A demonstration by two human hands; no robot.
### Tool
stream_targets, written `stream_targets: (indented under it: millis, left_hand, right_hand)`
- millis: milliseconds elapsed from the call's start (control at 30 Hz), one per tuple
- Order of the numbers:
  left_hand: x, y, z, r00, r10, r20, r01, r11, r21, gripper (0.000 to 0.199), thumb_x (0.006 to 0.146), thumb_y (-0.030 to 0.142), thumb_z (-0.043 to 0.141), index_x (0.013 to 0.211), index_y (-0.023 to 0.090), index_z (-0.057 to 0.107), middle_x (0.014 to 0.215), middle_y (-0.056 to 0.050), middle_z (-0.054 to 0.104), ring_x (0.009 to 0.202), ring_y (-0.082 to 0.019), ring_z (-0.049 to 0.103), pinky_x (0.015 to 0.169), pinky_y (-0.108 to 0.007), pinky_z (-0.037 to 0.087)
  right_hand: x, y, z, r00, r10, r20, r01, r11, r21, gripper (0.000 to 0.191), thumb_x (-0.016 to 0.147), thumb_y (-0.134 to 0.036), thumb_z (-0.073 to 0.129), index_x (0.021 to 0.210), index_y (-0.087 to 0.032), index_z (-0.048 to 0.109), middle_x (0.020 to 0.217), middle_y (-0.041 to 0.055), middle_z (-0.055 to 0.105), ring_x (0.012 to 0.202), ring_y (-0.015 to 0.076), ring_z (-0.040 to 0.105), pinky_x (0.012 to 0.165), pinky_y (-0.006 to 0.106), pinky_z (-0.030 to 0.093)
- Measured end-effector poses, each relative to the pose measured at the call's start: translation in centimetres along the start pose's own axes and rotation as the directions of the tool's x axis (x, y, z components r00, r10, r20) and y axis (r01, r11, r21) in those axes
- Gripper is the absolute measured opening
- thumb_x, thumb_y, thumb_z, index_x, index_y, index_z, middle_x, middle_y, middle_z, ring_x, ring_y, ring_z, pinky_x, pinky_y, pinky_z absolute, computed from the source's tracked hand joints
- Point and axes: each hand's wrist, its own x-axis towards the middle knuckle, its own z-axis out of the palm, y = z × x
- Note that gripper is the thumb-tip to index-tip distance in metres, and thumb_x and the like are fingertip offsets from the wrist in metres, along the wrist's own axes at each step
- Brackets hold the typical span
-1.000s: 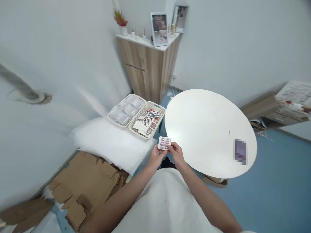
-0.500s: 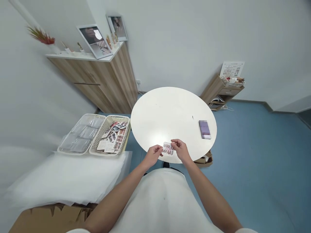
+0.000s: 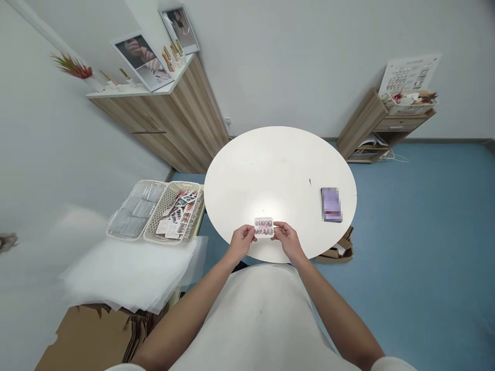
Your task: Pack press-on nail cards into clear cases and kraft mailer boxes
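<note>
A small clear tray of press-on nails [image 3: 264,227], set in two rows, is held level over the near edge of the white oval table [image 3: 278,159]. My left hand [image 3: 243,240] pinches its left edge between thumb and fingers. At its right edge, the fingers of my right hand [image 3: 286,240] close on the tray. Toward the table's right side lies a purple, blurred flat object [image 3: 331,204]. A tiny dark item [image 3: 310,182] rests above and left of it.
Left of the table are a white basket of printed cards [image 3: 158,216] and a bin of clear packets [image 3: 136,210], above white sheets [image 3: 131,268]. A wooden cabinet [image 3: 193,113] stands behind left, a small shelf [image 3: 361,123] behind right. An open carton [image 3: 336,253] sits below the table's right edge.
The nail tray has been straightened and now lies squarely between both hands. My right hand has moved slightly down along its right edge. The camera view has shifted a little.
</note>
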Motion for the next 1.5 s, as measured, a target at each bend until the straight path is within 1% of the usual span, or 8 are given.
stream_targets:
  millis: [233,500,667,800,1033,1200,1333,1500]
  left_hand:
    - [0.8,0.8,0.5,0.999,0.02,0.045,-0.024,0.995,0.096,0.024,0.076,0.04,0.05,0.073,0.017,0.058,0.066,0.0,0.057,0.061,-0.013,0.054,0.062,-0.025,0.04]
    - [3.1,2.1,-1.2,0.968,0.095,0.233,-0.165,0.94,0.3,0.021,0.077,0.036,0.048,0.069,0.02,0.06,0.061,0.002,0.056,0.058,-0.013,0.047,0.055,-0.023,0.034]
    - [4.2,2.1,-2.9,0.991,0.027,0.132,-0.035,0.997,0.063,0.025,0.076,0.038,0.051,0.091,0.02,0.059,0.076,-0.001,0.06,0.068,-0.013,0.055,0.063,-0.025,0.04]
    - [3.5,1.1,-4.2,0.982,-0.09,0.168,0.111,0.986,-0.122,0.042,0.07,0.041,0.06,0.104,0.018,0.052,0.087,-0.005,0.061,0.072,-0.014,0.06,0.065,-0.025,0.042]
    - [4.6,0.0,-7.8,0.997,0.019,0.073,0.001,0.966,-0.26,0.045,0.065,0.038,0.066,0.101,0.017,0.05,0.072,0.001,0.06,0.065,-0.012,0.06,0.068,-0.027,0.045]
    - [5.7,-0.4,-10.4,0.997,0.08,0.002,-0.077,0.972,-0.222,0.035,0.063,0.034,0.068,0.09,0.017,0.056,0.074,-0.001,0.059,0.069,-0.012,0.058,0.067,-0.026,0.046]
    - [6.0,-0.8,-11.6,0.997,0.062,0.045,-0.05,0.972,-0.231,0.031,0.061,0.033,0.07,0.085,0.017,0.059,0.075,-0.002,0.06,0.072,-0.013,0.058,0.069,-0.027,0.046]
    - [6.3,-1.4,-12.4,0.997,0.043,0.069,-0.023,0.964,-0.264,0.031,0.061,0.032,0.07,0.086,0.017,0.06,0.074,-0.001,0.059,0.07,-0.012,0.057,0.069,-0.026,0.045]
  right_hand:
    - [1.6,-0.2,-1.1,1.0,-0.009,-0.021,0.009,1.0,0.001,0.034,0.071,-0.04,0.058,0.099,-0.021,0.057,0.077,0.0001,0.057,0.066,0.0122,0.056,0.07,0.032,0.045]
    - [4.1,-2.4,0.2,0.984,0.039,0.175,-0.003,0.98,-0.199,0.04,0.067,-0.032,0.061,0.105,-0.023,0.057,0.074,-0.002,0.053,0.056,0.0089,0.05,0.051,0.025,0.044]
    - [4.6,-2.6,2.7,0.993,0.04,0.108,-0.021,0.984,-0.178,0.026,0.068,-0.036,0.059,0.089,-0.021,0.062,0.066,-0.0032,0.049,0.053,0.0085,0.046,0.048,0.024,0.042]
    - [4.5,-2.0,5.3,0.995,-0.015,-0.097,0.01,0.998,-0.054,0.025,0.067,-0.039,0.06,0.086,-0.021,0.058,0.077,-0.0006,0.054,0.06,0.0106,0.052,0.057,0.026,0.045]
    - [3.6,0.0,10.1,0.963,-0.064,-0.26,0.065,0.998,-0.007,0.027,0.068,-0.041,0.06,0.083,-0.02,0.051,0.082,0.0008,0.053,0.067,0.0124,0.055,0.067,0.031,0.047]
    - [2.7,1.0,12.3,0.975,-0.068,-0.213,0.047,0.994,-0.1,0.031,0.067,-0.037,0.061,0.092,-0.022,0.049,0.089,0.0007,0.052,0.064,0.0111,0.056,0.071,0.034,0.049]
    - [1.9,1.2,12.7,0.983,-0.113,-0.145,0.066,0.955,-0.291,0.046,0.065,-0.032,0.062,0.108,-0.025,0.047,0.107,0.0048,0.053,0.072,0.0128,0.057,0.077,0.037,0.048]
    - [1.7,0.9,12.7,0.979,-0.205,-0.016,0.168,0.84,-0.515,0.057,0.063,-0.025,0.065,0.116,-0.03,0.046,0.138,0.0065,0.031,0.085,0.0162,0.056,0.083,0.041,0.044]
